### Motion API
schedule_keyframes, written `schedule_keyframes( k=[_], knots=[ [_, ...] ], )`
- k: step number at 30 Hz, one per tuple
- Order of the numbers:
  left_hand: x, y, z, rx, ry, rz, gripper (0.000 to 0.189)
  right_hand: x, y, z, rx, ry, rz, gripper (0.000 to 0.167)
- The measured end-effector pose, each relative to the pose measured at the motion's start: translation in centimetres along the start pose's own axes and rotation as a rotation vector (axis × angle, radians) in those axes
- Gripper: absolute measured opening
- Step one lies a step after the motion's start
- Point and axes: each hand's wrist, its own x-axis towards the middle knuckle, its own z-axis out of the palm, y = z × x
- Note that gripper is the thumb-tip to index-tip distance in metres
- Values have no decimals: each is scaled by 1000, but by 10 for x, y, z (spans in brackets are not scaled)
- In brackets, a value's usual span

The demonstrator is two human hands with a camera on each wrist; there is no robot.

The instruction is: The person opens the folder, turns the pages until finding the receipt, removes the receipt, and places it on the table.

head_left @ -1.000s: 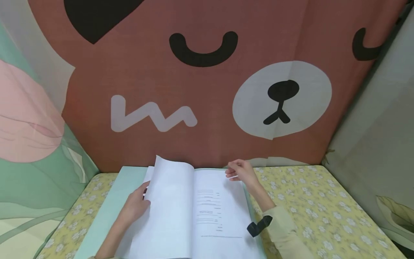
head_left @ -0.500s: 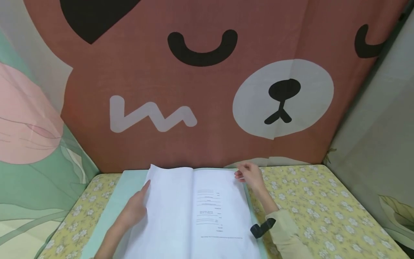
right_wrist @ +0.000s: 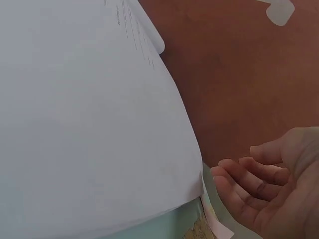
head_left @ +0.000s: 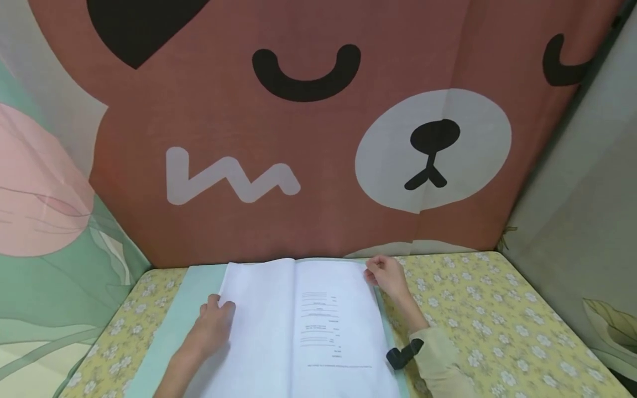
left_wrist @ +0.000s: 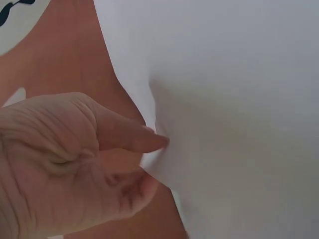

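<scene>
An open booklet of white sheets lies on a light green cover (head_left: 174, 315) in the head view. Its left page (head_left: 259, 326) is blank; the right page (head_left: 348, 342) carries small printed lines. At the left page's outer edge is my left hand (head_left: 214, 326). In the left wrist view its thumb and fingers pinch the edge of the paper (left_wrist: 229, 124). Beside the far right corner of the right page, my right hand (head_left: 390, 276) hovers with loosely curled fingers. The right wrist view shows those fingers (right_wrist: 249, 184) holding nothing, close to the page corner.
A yellow floral cloth (head_left: 497, 326) covers the table on both sides of the booklet. Right behind the table hangs a brown curtain (head_left: 323, 226) printed with a bear face. Other printed cloths (head_left: 45, 287) hang at the sides.
The left page, raised and curved earlier, has come down flat to the left. My left hand has shifted onto its edge, thumb now over the paper. The right hand has drifted slightly right.
</scene>
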Motion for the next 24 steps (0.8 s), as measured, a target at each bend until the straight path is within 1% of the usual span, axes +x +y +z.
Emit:
schedule_keyframes(
  k=[3, 4, 5, 7, 9, 11, 13, 15, 17, 19, 21, 24],
  knots=[
    [-2, 8, 1, 94, 87, 47, 29, 0, 0, 0, -5, 11, -26, 19],
    [-1, 10, 2, 116, 102, 65, 32, 0, 0, 0, -5, 15, -34, 19],
    [0, 13, 3, 129, 96, 78, 37, 0, 0, 1, 0, 16, -39, 19],
    [2, 16, 4, 118, 52, 100, 46, -1, 0, 3, 4, 15, -51, 18],
    [4, 18, 6, 98, -16, 119, 56, -1, 1, 5, 10, 11, -46, 18],
    [4, 19, 6, 51, -103, 110, 59, -2, 2, 6, 10, 4, -41, 18],
    [4, 20, 6, 0, -169, 88, 59, -2, 3, 7, 0, 4, -36, 18],
    [4, 21, 6, -61, -220, 50, 54, -2, 3, 8, -10, 3, -38, 19],
    [4, 22, 6, -115, -249, 24, 50, -1, 4, 7, -48, 6, -59, 17],
    [4, 22, 6, -156, -275, 4, 53, 0, 5, 7, -117, 4, -86, 14],
    [4, 22, 6, -170, -297, -12, 68, 0, 5, 7, -207, -10, -126, 13],
    [3, 24, 4, -172, -320, -3, 91, 0, 5, 5, -313, -46, -190, 18]
  ],
)
